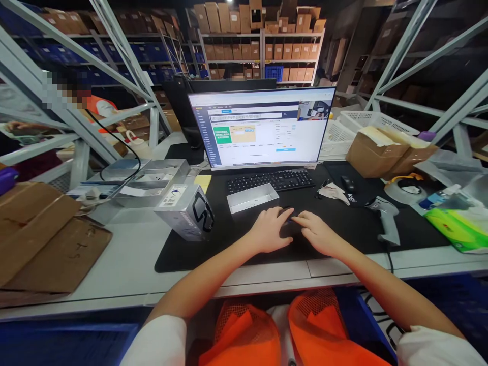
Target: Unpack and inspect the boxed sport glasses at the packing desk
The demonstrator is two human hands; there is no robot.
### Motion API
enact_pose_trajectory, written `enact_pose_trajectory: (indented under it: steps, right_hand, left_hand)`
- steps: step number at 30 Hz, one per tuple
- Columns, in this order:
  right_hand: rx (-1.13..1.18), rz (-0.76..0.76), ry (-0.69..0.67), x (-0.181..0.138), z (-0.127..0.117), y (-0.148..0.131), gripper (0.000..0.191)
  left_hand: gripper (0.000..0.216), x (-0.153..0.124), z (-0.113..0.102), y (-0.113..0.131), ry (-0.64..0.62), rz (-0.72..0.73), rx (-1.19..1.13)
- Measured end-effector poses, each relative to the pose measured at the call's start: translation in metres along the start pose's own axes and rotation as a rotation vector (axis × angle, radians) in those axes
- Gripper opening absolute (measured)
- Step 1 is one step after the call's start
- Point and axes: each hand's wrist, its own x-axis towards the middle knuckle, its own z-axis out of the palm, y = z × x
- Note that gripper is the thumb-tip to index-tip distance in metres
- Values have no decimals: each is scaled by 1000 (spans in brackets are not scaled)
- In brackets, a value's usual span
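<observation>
Both my hands meet on a small dark object [288,225] lying on the black desk mat [229,239]. My left hand [269,230] curls its fingers over the object's left side. My right hand [319,234] grips its right end with fingers pressed together. Most of the object is hidden under my fingers, and I cannot make out what it is. Just behind my hands lies a shallow silver tray [251,197], and behind that a black keyboard [271,180] in front of a lit monitor [263,127].
A grey product box [186,211] stands left of my hands, with silver boxes [152,178] behind it. A barcode scanner [386,217], mouse [347,183], tape dispenser [404,188] and green packet [457,226] lie right. Cardboard boxes [38,239] fill the left edge. Another person's orange vest [99,109] shows far left.
</observation>
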Motion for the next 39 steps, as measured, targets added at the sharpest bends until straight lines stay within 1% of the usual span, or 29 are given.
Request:
enact_pose_trajectory:
  steps: [2,4,6,8,9,11,13,14,15,17,18,19,20,24,26,27,29,31,34,36,37,39]
  right_hand:
    - [-7,60,-13,-3,3,-6,39]
    - [12,87,45,-8,10,-10,39]
    - [68,75,101,-15,16,-9,42]
    - [174,89,131,-23,19,-3,42]
    - [239,125,159,-27,18,3,40]
    - [339,244,273,-32,13,17,33]
    - [332,356,373,-34,7,32,30]
    - [291,380,361,-33,5,38,30]
    - [229,377,288,-31,3,42,31]
    - [97,323,53,-25,3,45,33]
    - [44,293,-47,-21,3,45,31]
    - [4,270,-114,-18,5,44,29]
    - [-24,258,-148,-15,6,42,27]
    - [-53,223,-197,-5,7,36,14]
    - [-33,208,-227,-1,4,37,9]
    - [-14,210,-241,1,1,38,9]
    - [37,229,-279,3,-7,42,16]
    - [92,267,-322,5,-16,47,29]
    - [158,324,-349,9,-30,49,44]
    - [191,358,-330,15,-34,39,47]
    - [190,354,-305,19,-34,29,47]
    - [125,261,-242,31,-30,1,45]
  left_hand:
    - [88,2,4,4,5,8,37]
    - [84,3,7,7,17,28,61]
    - [79,4,8,8,19,72,59]
    - [75,5,7,6,3,116,39]
    - [74,5,6,4,-10,126,28]
    - [70,7,4,0,-38,128,5]
    - [64,8,1,-3,-58,131,-22]
    - [61,9,1,-5,-59,134,-38]
    - [58,9,0,-6,-55,135,-58]
    - [54,10,-1,-8,-44,137,-105]
    - [53,10,-1,-9,-37,138,-130]
    - [55,9,-1,-10,-29,138,-154]
    - [58,9,-1,-11,-19,138,-175]
    - [78,7,-3,-14,17,161,-198]
    - [81,6,-6,-14,3,166,-154]
    - [83,6,-7,-13,-13,151,-122]
    - [85,7,-10,-11,-58,94,-61]
    - [89,9,-11,-9,-113,40,-26]
    - [93,12,-9,-6,-172,26,9]
    - [91,13,-6,-5,-169,20,31]
    - [89,14,-4,-5,-155,19,39]
    - [79,14,1,-5,-122,34,53]
